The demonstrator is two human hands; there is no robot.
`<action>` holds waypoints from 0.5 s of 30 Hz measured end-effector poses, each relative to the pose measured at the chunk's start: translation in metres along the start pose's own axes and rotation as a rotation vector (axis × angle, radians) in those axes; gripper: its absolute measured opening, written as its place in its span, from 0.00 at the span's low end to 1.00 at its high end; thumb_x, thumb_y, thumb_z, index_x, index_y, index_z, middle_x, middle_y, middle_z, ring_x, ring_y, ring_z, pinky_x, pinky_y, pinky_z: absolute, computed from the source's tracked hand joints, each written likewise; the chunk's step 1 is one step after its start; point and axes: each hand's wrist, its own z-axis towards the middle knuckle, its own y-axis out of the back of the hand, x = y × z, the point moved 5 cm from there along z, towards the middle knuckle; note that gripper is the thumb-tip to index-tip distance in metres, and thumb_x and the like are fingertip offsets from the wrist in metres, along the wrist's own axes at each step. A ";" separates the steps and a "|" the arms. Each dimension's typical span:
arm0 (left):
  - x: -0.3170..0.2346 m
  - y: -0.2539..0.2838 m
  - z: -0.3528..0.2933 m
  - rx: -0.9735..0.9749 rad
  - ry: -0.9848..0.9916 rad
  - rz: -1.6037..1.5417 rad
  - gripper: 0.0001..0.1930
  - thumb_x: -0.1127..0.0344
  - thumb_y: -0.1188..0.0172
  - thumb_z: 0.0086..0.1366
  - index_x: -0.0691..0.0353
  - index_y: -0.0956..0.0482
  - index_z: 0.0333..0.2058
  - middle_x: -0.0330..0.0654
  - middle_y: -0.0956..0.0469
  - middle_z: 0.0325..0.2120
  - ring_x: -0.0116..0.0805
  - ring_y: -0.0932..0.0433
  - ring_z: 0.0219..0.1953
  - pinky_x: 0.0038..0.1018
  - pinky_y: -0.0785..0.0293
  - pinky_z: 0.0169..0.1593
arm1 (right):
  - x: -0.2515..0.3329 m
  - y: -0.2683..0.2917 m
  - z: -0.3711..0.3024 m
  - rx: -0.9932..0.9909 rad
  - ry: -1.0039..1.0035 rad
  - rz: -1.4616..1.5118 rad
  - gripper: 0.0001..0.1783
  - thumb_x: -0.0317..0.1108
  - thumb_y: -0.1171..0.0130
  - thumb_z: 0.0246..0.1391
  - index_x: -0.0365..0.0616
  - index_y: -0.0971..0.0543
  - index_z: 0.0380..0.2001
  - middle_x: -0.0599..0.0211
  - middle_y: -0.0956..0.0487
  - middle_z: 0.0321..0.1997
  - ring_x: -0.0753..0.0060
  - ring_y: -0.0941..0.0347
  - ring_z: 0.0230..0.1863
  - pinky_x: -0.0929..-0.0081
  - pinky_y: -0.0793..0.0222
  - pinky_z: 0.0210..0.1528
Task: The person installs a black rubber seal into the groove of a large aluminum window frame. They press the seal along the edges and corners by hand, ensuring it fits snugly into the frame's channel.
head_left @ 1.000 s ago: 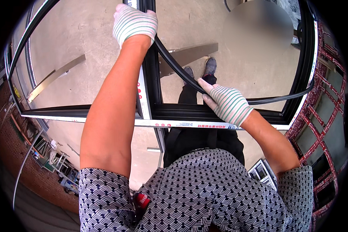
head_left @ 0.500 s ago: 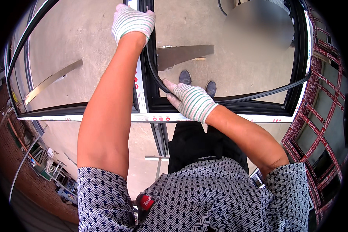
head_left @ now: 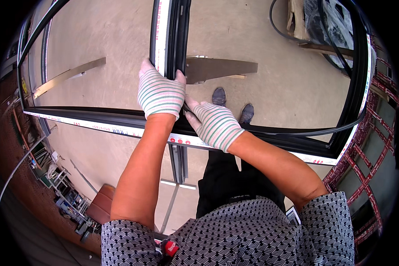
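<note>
A black window frame with white protective film lies across in front of me, split by an upright middle bar. My left hand, in a white glove with green stripes, is wrapped over this bar near its lower joint, fingers on the left side and thumb on the right. Close beside it, my right hand, gloved alike, pinches a black rubber seal strip at the inner corner. From there the strip runs loosely along the lower rail to the right corner. The gloves hide the strip's end at the bar.
Below the frame, a grey-brown board and a narrow strip of wood lie on the concrete floor. Wood and crumpled plastic wrap are at the upper right. A red-wrapped lattice stands at right; cluttered equipment lies at left.
My left hand has come down the middle bar toward me, next to my right hand. The strip's loose bow between the hands no longer shows. The frame appears tilted and shifted in view.
</note>
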 end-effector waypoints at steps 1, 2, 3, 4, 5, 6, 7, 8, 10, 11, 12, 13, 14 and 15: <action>0.000 0.000 -0.001 0.005 0.010 0.006 0.36 0.58 0.26 0.57 0.72 0.28 0.59 0.61 0.18 0.49 0.58 0.16 0.50 0.44 0.20 0.57 | 0.000 0.000 0.000 0.003 -0.008 -0.007 0.27 0.44 0.53 0.75 0.39 0.31 0.69 0.40 0.16 0.42 0.36 0.18 0.44 0.46 0.22 0.48; -0.003 0.003 -0.001 0.010 0.020 0.011 0.36 0.58 0.26 0.57 0.72 0.28 0.59 0.61 0.18 0.49 0.58 0.16 0.50 0.45 0.20 0.57 | 0.002 0.001 0.000 0.004 -0.016 -0.016 0.27 0.44 0.53 0.75 0.39 0.31 0.69 0.40 0.16 0.41 0.36 0.18 0.44 0.46 0.22 0.48; -0.003 0.004 -0.002 0.004 0.012 0.005 0.35 0.58 0.26 0.57 0.71 0.27 0.59 0.61 0.18 0.48 0.58 0.16 0.50 0.45 0.20 0.56 | 0.002 0.001 0.000 0.005 -0.025 -0.024 0.27 0.44 0.53 0.75 0.39 0.32 0.69 0.40 0.16 0.41 0.36 0.18 0.43 0.46 0.22 0.48; -0.001 0.004 -0.001 0.001 0.008 0.015 0.35 0.58 0.26 0.57 0.71 0.27 0.59 0.61 0.18 0.48 0.59 0.16 0.50 0.45 0.20 0.56 | 0.002 -0.001 0.001 -0.005 -0.018 -0.019 0.27 0.44 0.53 0.75 0.39 0.32 0.69 0.40 0.16 0.40 0.36 0.18 0.43 0.46 0.22 0.48; 0.000 0.002 -0.001 -0.003 0.001 0.022 0.35 0.58 0.26 0.57 0.71 0.27 0.59 0.61 0.18 0.48 0.59 0.16 0.50 0.45 0.20 0.57 | 0.001 -0.002 0.002 -0.018 -0.010 -0.017 0.27 0.44 0.52 0.74 0.39 0.32 0.69 0.40 0.16 0.40 0.36 0.18 0.42 0.46 0.22 0.47; 0.000 0.001 0.001 -0.007 -0.008 0.026 0.35 0.58 0.26 0.57 0.71 0.27 0.59 0.62 0.18 0.48 0.59 0.16 0.50 0.45 0.20 0.57 | 0.000 -0.003 0.002 -0.034 -0.004 -0.016 0.27 0.44 0.52 0.74 0.39 0.32 0.69 0.39 0.16 0.39 0.36 0.18 0.42 0.45 0.22 0.47; 0.002 0.001 0.001 -0.013 0.010 0.044 0.36 0.58 0.27 0.57 0.71 0.28 0.60 0.62 0.18 0.49 0.59 0.16 0.50 0.45 0.20 0.57 | 0.000 -0.002 0.002 -0.050 0.016 -0.011 0.27 0.43 0.51 0.74 0.38 0.32 0.68 0.37 0.17 0.38 0.36 0.18 0.41 0.45 0.21 0.46; -0.001 -0.001 0.002 -0.017 0.017 0.051 0.36 0.58 0.27 0.57 0.71 0.28 0.60 0.63 0.18 0.49 0.60 0.16 0.51 0.45 0.20 0.57 | -0.003 -0.005 0.004 -0.105 0.059 0.002 0.26 0.42 0.51 0.74 0.36 0.31 0.66 0.36 0.17 0.37 0.35 0.18 0.40 0.46 0.21 0.45; 0.000 -0.006 0.002 -0.011 0.022 0.078 0.39 0.57 0.27 0.59 0.72 0.30 0.64 0.64 0.18 0.52 0.61 0.17 0.53 0.45 0.21 0.58 | -0.006 -0.004 0.004 -0.106 0.028 0.005 0.25 0.41 0.51 0.73 0.35 0.31 0.64 0.36 0.17 0.36 0.35 0.18 0.41 0.46 0.21 0.45; 0.005 -0.004 0.002 -0.033 -0.002 0.075 0.39 0.57 0.27 0.59 0.73 0.30 0.64 0.65 0.19 0.52 0.62 0.17 0.54 0.45 0.21 0.59 | 0.000 -0.002 0.002 -0.090 0.019 0.058 0.25 0.41 0.51 0.73 0.35 0.31 0.64 0.37 0.16 0.37 0.34 0.18 0.41 0.45 0.21 0.45; 0.015 -0.008 0.001 -0.113 -0.062 0.073 0.38 0.57 0.28 0.60 0.71 0.30 0.65 0.64 0.18 0.52 0.61 0.17 0.54 0.44 0.21 0.59 | 0.003 -0.001 0.001 -0.061 -0.009 0.058 0.25 0.41 0.51 0.73 0.34 0.30 0.63 0.38 0.16 0.37 0.34 0.17 0.40 0.44 0.21 0.45; 0.007 -0.002 -0.001 -0.066 -0.003 0.073 0.38 0.58 0.28 0.61 0.68 0.31 0.66 0.62 0.17 0.52 0.60 0.16 0.53 0.44 0.21 0.59 | 0.003 -0.003 0.002 -0.061 0.005 0.056 0.25 0.41 0.51 0.73 0.33 0.30 0.63 0.38 0.16 0.36 0.34 0.17 0.40 0.44 0.21 0.44; 0.017 -0.007 0.000 -0.094 -0.015 0.071 0.38 0.58 0.28 0.61 0.66 0.31 0.67 0.61 0.17 0.52 0.60 0.16 0.53 0.44 0.21 0.59 | 0.002 -0.005 0.002 -0.061 0.013 0.049 0.25 0.41 0.51 0.73 0.32 0.30 0.62 0.38 0.16 0.36 0.34 0.17 0.40 0.44 0.21 0.44; 0.006 -0.004 -0.002 -0.025 0.039 0.021 0.40 0.60 0.27 0.61 0.74 0.33 0.67 0.66 0.21 0.56 0.63 0.19 0.57 0.44 0.23 0.62 | 0.000 -0.005 0.002 -0.063 0.016 0.044 0.25 0.41 0.50 0.73 0.31 0.30 0.63 0.38 0.15 0.36 0.35 0.17 0.39 0.45 0.21 0.43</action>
